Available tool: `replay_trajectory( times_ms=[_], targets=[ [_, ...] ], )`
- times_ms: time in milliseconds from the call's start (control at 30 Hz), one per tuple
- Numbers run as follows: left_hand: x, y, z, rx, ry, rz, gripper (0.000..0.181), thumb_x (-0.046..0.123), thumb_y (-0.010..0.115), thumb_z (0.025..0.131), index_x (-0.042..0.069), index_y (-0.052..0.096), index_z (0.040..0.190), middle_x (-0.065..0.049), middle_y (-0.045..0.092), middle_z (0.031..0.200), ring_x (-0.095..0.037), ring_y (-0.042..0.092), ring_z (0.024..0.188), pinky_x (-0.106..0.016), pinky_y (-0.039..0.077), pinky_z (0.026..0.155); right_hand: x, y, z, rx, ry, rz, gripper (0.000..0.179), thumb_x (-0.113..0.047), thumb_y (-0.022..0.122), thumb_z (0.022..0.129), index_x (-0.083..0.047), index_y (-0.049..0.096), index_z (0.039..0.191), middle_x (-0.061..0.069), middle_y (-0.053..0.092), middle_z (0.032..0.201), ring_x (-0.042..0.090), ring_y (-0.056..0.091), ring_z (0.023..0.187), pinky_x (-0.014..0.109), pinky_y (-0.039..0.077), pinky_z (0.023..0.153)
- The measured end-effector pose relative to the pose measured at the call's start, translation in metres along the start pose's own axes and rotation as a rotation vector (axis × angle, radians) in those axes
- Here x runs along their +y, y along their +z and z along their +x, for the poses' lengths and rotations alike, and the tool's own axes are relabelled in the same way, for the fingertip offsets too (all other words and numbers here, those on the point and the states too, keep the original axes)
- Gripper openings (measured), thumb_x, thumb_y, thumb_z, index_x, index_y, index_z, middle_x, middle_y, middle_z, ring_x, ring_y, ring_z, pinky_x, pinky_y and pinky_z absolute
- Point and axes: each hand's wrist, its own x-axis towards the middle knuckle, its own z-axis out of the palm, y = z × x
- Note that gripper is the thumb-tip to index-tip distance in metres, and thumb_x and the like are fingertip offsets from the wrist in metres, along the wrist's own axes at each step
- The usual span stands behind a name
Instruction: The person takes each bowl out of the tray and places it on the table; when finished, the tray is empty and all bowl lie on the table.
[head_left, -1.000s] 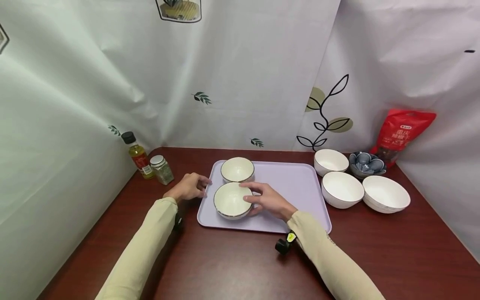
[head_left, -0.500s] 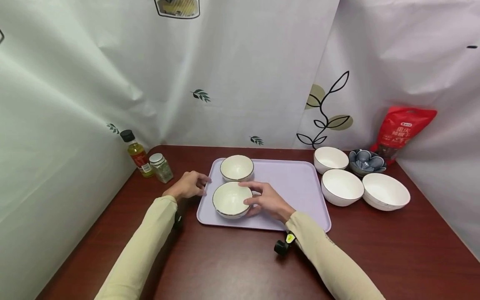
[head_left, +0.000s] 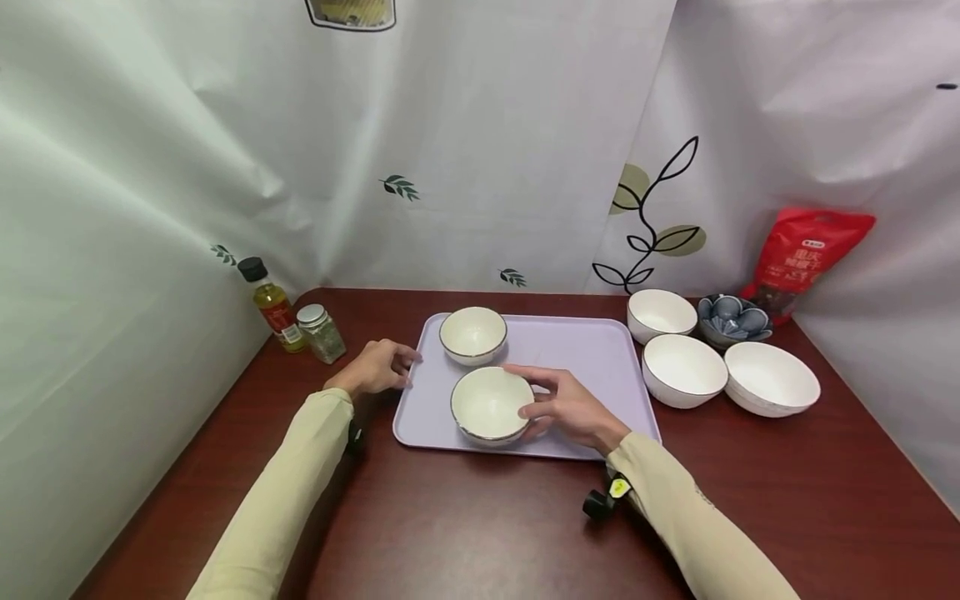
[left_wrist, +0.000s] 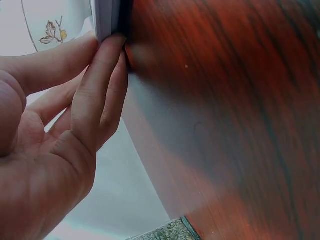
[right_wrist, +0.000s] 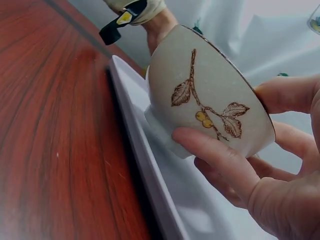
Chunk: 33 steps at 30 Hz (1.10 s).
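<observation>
In the head view, my right hand [head_left: 568,407] grips the right side of a white bowl [head_left: 487,404] with a dark rim, over the front left of a lilac tray [head_left: 577,350]. The right wrist view shows the branch and yellow berries painted on this bowl [right_wrist: 210,95], with thumb and fingers on its wall. I cannot tell whether its foot touches the tray. Behind it a second white bowl [head_left: 472,335] stands on the tray, apart from it. At the tray's left edge, my left hand [head_left: 375,367] pinches the rim [left_wrist: 107,22] between thumb and fingers.
Right of the tray stand three white bowls, the nearest being one bowl [head_left: 682,369], and a dark blue patterned bowl [head_left: 733,319]. A red bag [head_left: 806,258] leans behind them. An oil bottle [head_left: 277,310] and a spice jar [head_left: 321,333] stand at left on the brown table [head_left: 450,525].
My right hand has moved the front bowl to the right and slightly nearer, opening a gap from the rear bowl. The left hand has stayed on the tray's edge.
</observation>
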Motion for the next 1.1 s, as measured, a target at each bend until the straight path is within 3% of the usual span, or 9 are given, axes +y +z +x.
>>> replay_trajectory(
  times_ms=[500, 633, 933, 1100],
  targets=[
    [-0.005, -0.003, -0.002, -0.008, 0.014, -0.017, 0.046, -0.003, 0.079, 0.078, -0.002, 0.069, 0.123, -0.02, 0.072, 0.11, -0.023, 0.073, 0.093, -0.032, 0.06, 0.077, -0.006, -0.029, -0.047, 0.042, -0.014, 0.005, 0.078, 0.007, 0.067, 0.084, -0.002, 0.035, 0.155, 0.026, 0.036, 0.156, 0.02, 0.063, 0.116, 0.042, 0.062, 0.076],
    [-0.001, -0.003, -0.001, -0.014, 0.014, -0.011, 0.047, -0.003, 0.079, 0.078, -0.002, 0.068, 0.123, -0.02, 0.072, 0.111, -0.023, 0.073, 0.094, -0.032, 0.06, 0.078, -0.002, -0.039, -0.066, 0.041, -0.028, 0.001, 0.078, 0.006, 0.067, 0.086, 0.001, 0.031, 0.155, 0.026, 0.04, 0.151, 0.017, 0.068, 0.111, 0.048, 0.061, 0.079],
    [0.0, -0.003, -0.001, -0.006, -0.011, -0.018, 0.047, -0.003, 0.08, 0.078, -0.001, 0.069, 0.124, -0.019, 0.072, 0.111, -0.021, 0.072, 0.092, -0.03, 0.06, 0.077, -0.001, -0.071, -0.117, 0.1, -0.092, -0.035, 0.073, 0.006, 0.064, 0.089, 0.001, 0.033, 0.155, -0.005, 0.06, 0.133, 0.016, 0.071, 0.105, 0.05, 0.061, 0.077],
    [-0.002, -0.001, -0.001, -0.009, -0.005, -0.019, 0.047, -0.003, 0.08, 0.078, -0.001, 0.069, 0.123, -0.019, 0.072, 0.111, -0.021, 0.073, 0.092, -0.031, 0.061, 0.077, -0.001, -0.095, -0.148, 0.102, -0.14, -0.028, 0.066, 0.011, 0.057, 0.092, -0.008, 0.04, 0.153, -0.01, 0.064, 0.132, 0.013, 0.071, 0.106, 0.049, 0.061, 0.076]
  ],
)
